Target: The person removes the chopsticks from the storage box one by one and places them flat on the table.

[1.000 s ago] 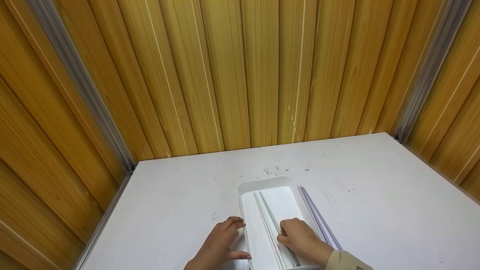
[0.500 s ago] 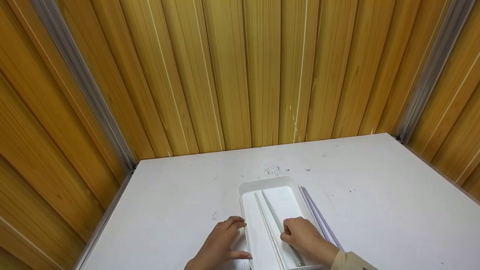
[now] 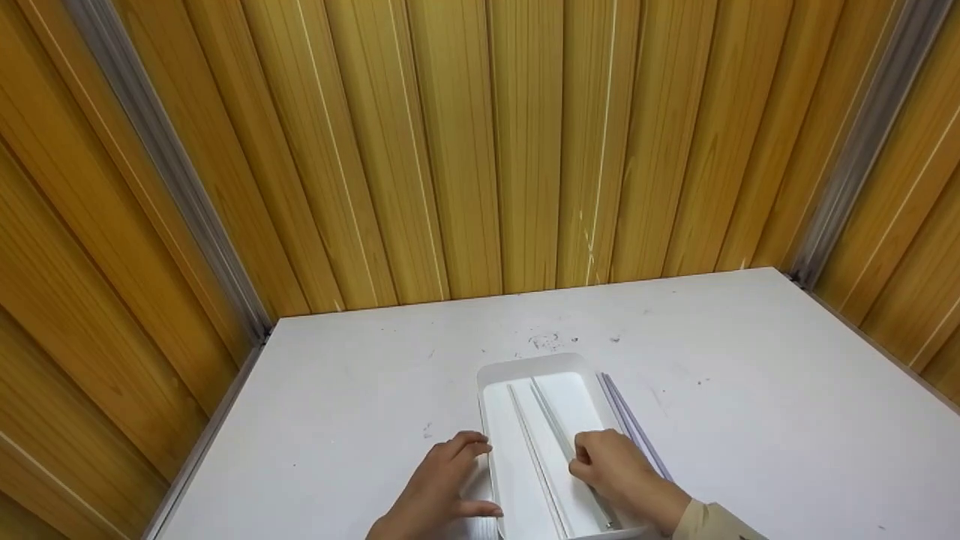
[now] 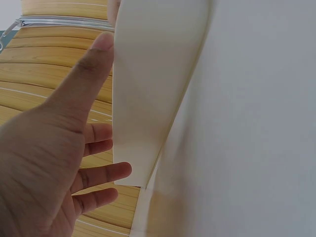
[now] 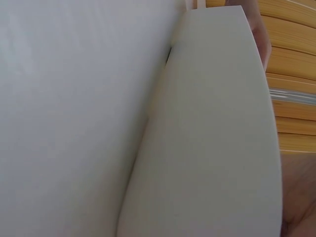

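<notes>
A long white tray lies on the table in the head view. Inside it, my right hand curls its fingers around pale green chopsticks near their thick end. Left of those, thin white chopsticks lie along the tray floor. My left hand is at the tray's left side, its fingers and thumb spread and touching the rim. The left wrist view shows that hand beside the tray's outer wall. In the right wrist view the tray wall hides most of the right hand.
Purple chopsticks lie on the white table, just right of the tray. A pale ribbed thing shows partly under the left hand. Wood-patterned walls stand behind and at both sides.
My right hand has slid a little to the right with the green chopsticks, widening their gap from the white ones. The left hand stays in place.
</notes>
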A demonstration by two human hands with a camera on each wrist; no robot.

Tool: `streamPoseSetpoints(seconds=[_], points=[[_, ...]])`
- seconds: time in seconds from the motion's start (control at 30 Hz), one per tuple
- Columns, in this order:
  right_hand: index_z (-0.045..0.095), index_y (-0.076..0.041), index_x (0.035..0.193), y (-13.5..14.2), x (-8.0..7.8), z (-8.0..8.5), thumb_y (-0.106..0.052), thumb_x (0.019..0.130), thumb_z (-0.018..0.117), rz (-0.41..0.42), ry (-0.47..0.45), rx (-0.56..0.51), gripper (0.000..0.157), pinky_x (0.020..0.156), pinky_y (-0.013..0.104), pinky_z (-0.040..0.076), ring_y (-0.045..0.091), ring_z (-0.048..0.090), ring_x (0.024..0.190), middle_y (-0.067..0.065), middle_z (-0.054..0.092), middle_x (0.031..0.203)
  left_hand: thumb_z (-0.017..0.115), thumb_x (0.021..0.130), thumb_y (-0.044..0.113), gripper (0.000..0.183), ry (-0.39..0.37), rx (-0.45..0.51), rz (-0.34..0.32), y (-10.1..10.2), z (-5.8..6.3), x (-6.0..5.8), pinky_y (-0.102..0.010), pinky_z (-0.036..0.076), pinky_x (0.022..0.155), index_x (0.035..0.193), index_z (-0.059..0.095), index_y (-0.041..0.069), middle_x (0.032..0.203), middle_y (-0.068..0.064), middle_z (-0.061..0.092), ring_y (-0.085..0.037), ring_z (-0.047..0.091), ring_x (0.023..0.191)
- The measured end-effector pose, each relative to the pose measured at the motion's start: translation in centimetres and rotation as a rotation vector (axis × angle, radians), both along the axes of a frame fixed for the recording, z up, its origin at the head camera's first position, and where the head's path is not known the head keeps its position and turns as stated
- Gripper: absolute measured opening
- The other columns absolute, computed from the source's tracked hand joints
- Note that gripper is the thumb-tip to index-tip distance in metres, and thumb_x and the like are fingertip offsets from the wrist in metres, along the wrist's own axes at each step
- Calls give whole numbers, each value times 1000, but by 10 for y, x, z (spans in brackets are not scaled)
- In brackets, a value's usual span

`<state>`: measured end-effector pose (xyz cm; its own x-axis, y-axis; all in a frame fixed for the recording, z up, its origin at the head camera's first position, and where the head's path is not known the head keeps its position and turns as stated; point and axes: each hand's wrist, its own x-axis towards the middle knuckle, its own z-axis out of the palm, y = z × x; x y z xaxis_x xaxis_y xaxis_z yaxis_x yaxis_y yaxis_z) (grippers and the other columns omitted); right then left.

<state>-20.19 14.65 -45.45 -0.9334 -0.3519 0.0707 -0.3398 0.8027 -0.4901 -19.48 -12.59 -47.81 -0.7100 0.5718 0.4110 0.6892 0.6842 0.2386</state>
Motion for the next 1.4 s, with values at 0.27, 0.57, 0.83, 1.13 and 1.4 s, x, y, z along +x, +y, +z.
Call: streamPoseSetpoints(seconds=[0.27,0.57,0.83,1.13,1.4], points=[[51,-13,64,4,0,3,-12,79,62,-48,26,6,19,45,19,32,8,41,53,-6,47,58,70,70,60,75,-18,-10,4,1,1,0,-33,54,88,120,60,5,126,-3,56,-20,60,101],[50,-14,64,9,0,11,-12,82,60,-105,-25,7,20,45,17,29,8,41,53,-5,46,57,68,70,61,76,-16,-17,6,1,2,1,-33,54,88,120,60,5,126,-3,56,-19,59,101],[51,-13,65,17,0,14,-12,82,60,-122,-20,4,19,45,16,31,8,42,53,-5,47,58,67,71,61,76,-39,-4,5,1,2,2,-35,54,89,120,59,4,126,-5,56,-20,59,103],[53,-12,66,23,0,16,-12,82,61,-148,-35,-13,18,43,15,32,9,44,52,-4,48,57,66,71,63,78,-57,-6,14,0,2,2,-34,53,91,122,57,5,129,-5,55,-19,59,105],[53,-12,66,26,-1,20,-12,83,62,-167,-43,-10,19,43,15,30,9,43,50,-4,48,56,69,71,60,75,-10,3,-1,0,2,1,-33,53,89,121,58,5,127,-4,56,-19,59,103]])
